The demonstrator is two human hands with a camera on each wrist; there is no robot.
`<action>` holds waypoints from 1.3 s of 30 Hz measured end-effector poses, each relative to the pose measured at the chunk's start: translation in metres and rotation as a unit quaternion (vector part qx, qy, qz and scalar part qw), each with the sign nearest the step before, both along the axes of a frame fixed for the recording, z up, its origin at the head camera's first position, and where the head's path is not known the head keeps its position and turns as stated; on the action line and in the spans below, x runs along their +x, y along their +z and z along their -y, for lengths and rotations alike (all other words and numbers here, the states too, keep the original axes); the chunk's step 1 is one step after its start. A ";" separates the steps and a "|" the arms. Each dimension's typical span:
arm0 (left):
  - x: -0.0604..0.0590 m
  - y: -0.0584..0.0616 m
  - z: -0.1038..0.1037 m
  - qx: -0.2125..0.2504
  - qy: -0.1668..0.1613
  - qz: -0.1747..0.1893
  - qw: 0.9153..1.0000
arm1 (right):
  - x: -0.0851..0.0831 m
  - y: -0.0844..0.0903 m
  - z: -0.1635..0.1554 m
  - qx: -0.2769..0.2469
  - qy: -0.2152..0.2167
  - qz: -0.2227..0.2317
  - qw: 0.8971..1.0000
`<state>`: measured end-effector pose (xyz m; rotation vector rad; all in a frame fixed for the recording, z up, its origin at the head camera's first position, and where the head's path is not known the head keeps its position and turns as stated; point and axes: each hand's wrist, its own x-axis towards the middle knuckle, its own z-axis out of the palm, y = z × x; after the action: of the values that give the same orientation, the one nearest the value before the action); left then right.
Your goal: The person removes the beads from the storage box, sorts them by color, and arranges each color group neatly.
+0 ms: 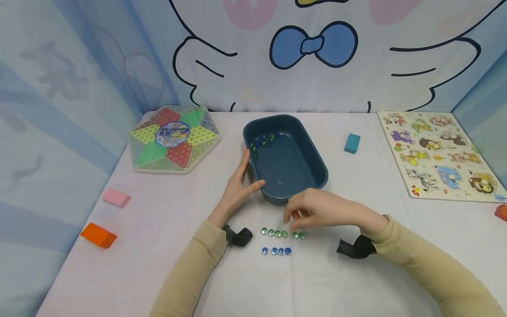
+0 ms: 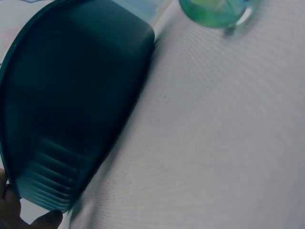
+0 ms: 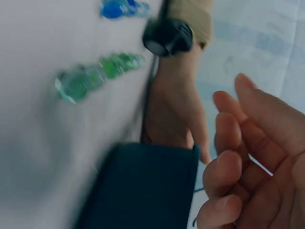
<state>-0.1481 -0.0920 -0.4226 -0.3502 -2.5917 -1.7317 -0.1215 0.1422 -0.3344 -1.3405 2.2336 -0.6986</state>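
Note:
A dark blue plastic basin [image 1: 287, 165] stands on the white table, with small blue and green glass marbles [image 1: 264, 141] gathered at its far left. My left hand [image 1: 236, 187] rests against the basin's left side, fingers straight along the wall and thumb at the near left rim. Just in front of the basin, my right hand [image 1: 322, 209] hovers with bent fingers apart from the thumb; the right wrist view shows nothing between them. Below its fingertips lies a row of green marbles [image 1: 278, 234], two of them set slightly apart. Nearer me lies a row of blue marbles [image 1: 281, 251].
A hexagonal box [image 1: 174, 138] with coloured triangles sits at the back left. Pink [image 1: 116, 197] and orange [image 1: 99, 235] blocks lie at the left. Toward the right are a teal block [image 1: 352, 143], an animal puzzle board [image 1: 443, 154] and a red-orange block [image 1: 501, 212].

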 end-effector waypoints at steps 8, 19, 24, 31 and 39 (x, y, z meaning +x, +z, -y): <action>0.000 0.000 0.001 0.000 -0.003 0.006 1.000 | -0.027 0.017 0.001 -0.083 -0.026 0.089 0.992; 0.018 0.039 -0.003 0.019 -0.014 0.022 0.999 | -0.078 0.039 0.021 -0.036 -0.056 0.127 0.990; 0.018 0.040 -0.004 0.013 -0.010 0.029 0.999 | -0.106 0.044 0.033 -0.022 -0.067 0.115 0.991; 0.007 0.014 0.001 0.011 -0.017 0.020 1.000 | -0.136 0.033 0.050 0.007 -0.104 0.098 0.990; 0.000 -0.003 0.003 0.005 -0.014 0.002 1.000 | -0.159 0.009 0.064 0.040 -0.110 0.080 0.990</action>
<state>-0.1485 -0.0948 -0.4251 -0.3849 -2.5920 -1.7560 -0.2801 0.0781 -0.3254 -0.9741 2.2730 -0.7562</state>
